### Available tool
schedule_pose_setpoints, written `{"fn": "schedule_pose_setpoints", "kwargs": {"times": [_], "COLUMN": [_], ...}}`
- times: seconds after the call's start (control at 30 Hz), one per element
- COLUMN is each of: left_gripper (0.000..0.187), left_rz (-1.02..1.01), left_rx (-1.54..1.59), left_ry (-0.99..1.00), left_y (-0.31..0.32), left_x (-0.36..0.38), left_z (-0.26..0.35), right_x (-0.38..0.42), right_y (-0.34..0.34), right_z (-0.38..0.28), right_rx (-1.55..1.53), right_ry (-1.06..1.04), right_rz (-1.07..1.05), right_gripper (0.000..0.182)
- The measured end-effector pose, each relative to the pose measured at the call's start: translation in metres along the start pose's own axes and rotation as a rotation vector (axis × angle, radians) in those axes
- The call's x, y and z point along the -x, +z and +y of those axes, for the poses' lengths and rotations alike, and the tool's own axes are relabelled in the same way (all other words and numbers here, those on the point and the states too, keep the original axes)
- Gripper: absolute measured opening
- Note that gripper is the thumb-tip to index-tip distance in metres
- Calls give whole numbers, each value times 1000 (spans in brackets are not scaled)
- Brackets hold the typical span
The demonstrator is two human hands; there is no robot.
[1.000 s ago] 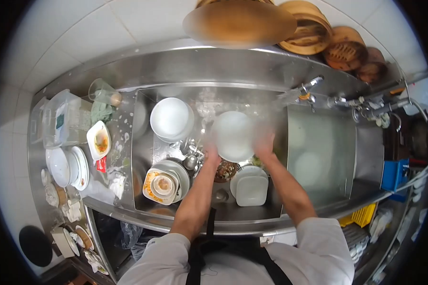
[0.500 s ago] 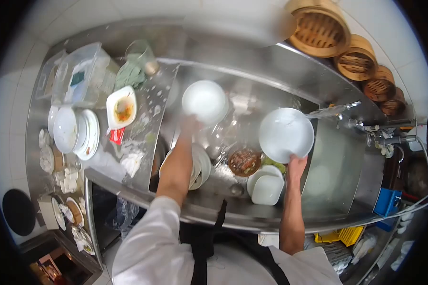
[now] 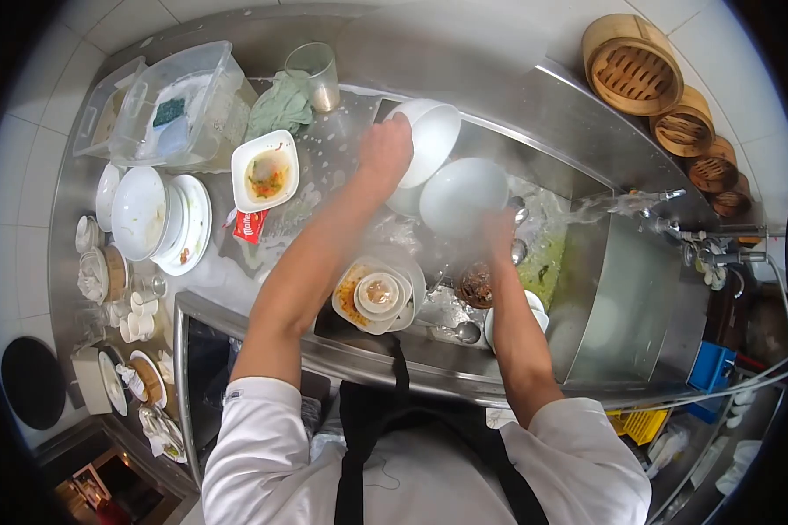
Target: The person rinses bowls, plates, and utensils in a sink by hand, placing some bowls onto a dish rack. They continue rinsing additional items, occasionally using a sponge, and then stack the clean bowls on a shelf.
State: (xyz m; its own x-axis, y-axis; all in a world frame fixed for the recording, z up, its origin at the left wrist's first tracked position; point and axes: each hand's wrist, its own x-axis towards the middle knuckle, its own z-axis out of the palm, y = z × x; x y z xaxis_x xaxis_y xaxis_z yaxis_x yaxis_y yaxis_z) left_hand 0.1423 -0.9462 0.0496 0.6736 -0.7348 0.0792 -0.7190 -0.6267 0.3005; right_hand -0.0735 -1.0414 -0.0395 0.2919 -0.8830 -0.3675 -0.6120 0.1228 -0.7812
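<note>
My left hand point(image 3: 387, 156) is closed on the rim of a white bowl point(image 3: 438, 138), which is tipped up on its side over the sink's far left part. Blurred by motion, my right hand point(image 3: 497, 234) grips a second white bowl point(image 3: 462, 197). The two bowls are close together, overlapping in this view. Below them in the sink stands a stack of food-stained dishes point(image 3: 350, 302) with a small bowl point(image 3: 379, 293) on top. A brown bowl of food scraps point(image 3: 475, 284) and a ladle point(image 3: 467, 332) lie near my right forearm.
Water runs from a tap point(image 3: 672, 194) at the right. Left on the counter are a soiled square bowl point(image 3: 276, 144), stacked plates point(image 3: 200, 223), a clear plastic tub point(image 3: 210, 114) and a glass point(image 3: 327, 94). Bamboo steamers point(image 3: 635, 74) line the back ledge.
My left hand has taken hold of the far bowl and tipped it up. My right hand has carried its bowl leftward, close to the other one. The view has shifted slightly.
</note>
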Motion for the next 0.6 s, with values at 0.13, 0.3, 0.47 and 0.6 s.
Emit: {"fn": "schedule_pose_setpoints", "kwargs": {"times": [0.13, 0.3, 0.47, 0.6], "left_gripper": [18, 27, 22, 29], "left_rz": [104, -123, -339, -339], "left_rx": [28, 443, 770, 718], "left_ry": [-32, -371, -630, -517], "left_y": [52, 142, 171, 129], "left_x": [20, 14, 32, 83], "left_z": [-8, -44, -69, -49], "right_x": [-18, -56, -120, 44], "right_y": [48, -49, -208, -56], "right_z": [19, 51, 70, 35], "right_rx": [-150, -775, -1618, -318], "right_ry": [28, -121, 102, -240], "right_rz": [-132, -465, -191, -688], "right_gripper": [50, 34, 18, 24]}}
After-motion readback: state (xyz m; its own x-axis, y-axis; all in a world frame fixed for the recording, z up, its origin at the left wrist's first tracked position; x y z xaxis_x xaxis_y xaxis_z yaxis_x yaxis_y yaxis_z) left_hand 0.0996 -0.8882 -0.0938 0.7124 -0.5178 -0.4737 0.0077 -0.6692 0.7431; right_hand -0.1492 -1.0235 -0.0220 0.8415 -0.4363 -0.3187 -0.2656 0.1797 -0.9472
